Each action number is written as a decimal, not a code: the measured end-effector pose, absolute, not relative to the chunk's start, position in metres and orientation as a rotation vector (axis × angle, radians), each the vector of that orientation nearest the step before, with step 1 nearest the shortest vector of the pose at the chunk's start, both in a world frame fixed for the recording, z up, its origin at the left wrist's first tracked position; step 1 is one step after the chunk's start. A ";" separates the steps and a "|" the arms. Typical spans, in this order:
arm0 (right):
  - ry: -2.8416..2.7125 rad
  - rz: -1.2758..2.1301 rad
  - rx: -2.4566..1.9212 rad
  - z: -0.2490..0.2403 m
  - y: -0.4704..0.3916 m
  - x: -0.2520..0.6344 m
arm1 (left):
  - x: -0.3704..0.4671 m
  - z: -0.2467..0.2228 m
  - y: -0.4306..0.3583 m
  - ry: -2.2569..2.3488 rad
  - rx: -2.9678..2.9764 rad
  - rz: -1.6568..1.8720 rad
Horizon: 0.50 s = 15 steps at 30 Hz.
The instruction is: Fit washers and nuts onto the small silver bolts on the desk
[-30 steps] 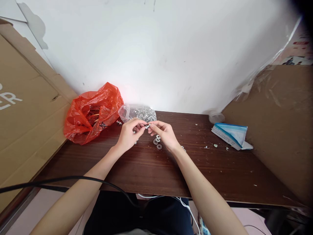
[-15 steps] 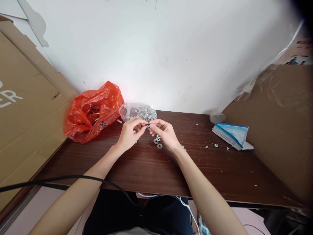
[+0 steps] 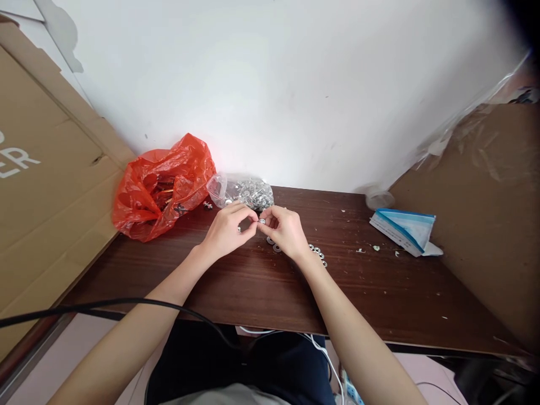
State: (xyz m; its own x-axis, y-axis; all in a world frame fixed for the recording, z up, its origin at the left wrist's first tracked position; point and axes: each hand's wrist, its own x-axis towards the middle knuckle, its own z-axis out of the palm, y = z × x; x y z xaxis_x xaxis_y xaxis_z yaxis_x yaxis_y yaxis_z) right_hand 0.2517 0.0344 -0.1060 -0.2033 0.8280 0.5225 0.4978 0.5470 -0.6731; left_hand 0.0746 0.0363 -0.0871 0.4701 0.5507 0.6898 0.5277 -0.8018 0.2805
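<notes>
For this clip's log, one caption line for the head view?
Left hand and right hand pinch a small metal part together above the dark wooden table.

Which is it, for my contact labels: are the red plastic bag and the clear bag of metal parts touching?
Cannot tell. In the head view the red plastic bag and the clear bag sit side by side against the wall; their crumpled edges near each other, but the boundary is too small to read.

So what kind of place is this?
Probably a small makeshift work spot for sorting hardware: a dark wooden table against a wall, a clear bag of metal parts, and big cardboard sheets leaning beside it.
</notes>
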 end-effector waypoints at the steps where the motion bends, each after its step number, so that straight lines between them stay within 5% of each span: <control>1: -1.872 0.435 -1.091 -0.107 0.035 0.252 | 0.074 -0.087 0.036 1.008 2.699 1.233; 15: -2.091 0.136 -1.180 -0.100 0.030 0.253 | 0.079 -0.089 0.031 1.275 2.966 1.005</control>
